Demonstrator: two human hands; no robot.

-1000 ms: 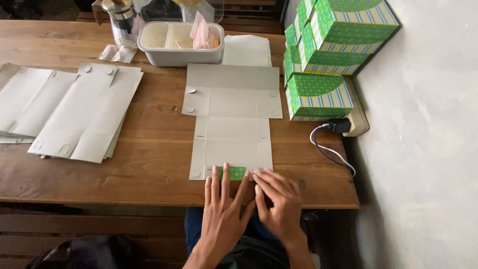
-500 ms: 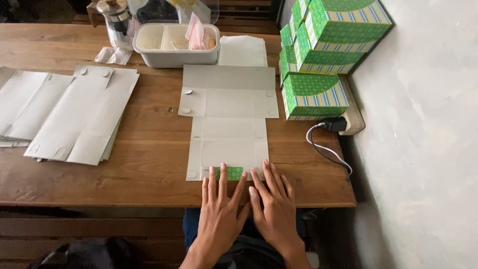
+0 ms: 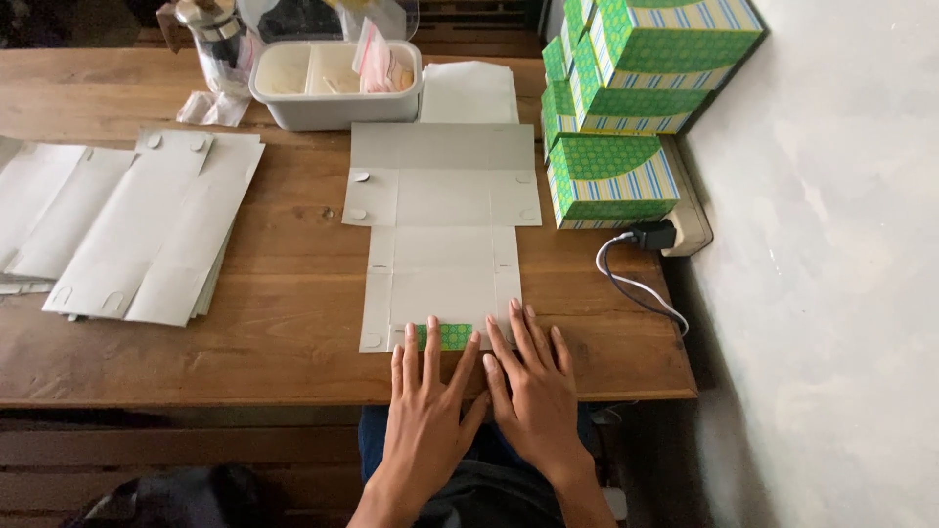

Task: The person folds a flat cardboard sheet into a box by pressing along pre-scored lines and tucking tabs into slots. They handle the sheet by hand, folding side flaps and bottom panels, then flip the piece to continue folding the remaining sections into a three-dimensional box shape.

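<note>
A flat grey cardboard box blank (image 3: 440, 225) lies unfolded on the wooden table (image 3: 284, 332), its near flap folded over to show a green patterned strip (image 3: 452, 335). My left hand (image 3: 425, 411) lies flat with fingers spread, its fingertips pressing on that folded flap. Beside it, my right hand (image 3: 533, 386) also presses flat on the blank's near right corner. Neither hand grips anything.
Stacks of flat grey blanks (image 3: 137, 225) lie at the left. Finished green patterned boxes (image 3: 626, 108) are piled at the right by the wall. A white tub (image 3: 333, 83) and a glass jar (image 3: 220, 44) stand at the back. A power strip with cable (image 3: 665, 235) sits right.
Both hands have stayed on the near flap, shifting slightly forward and left; the view has drifted a little. The blank has not moved.
</note>
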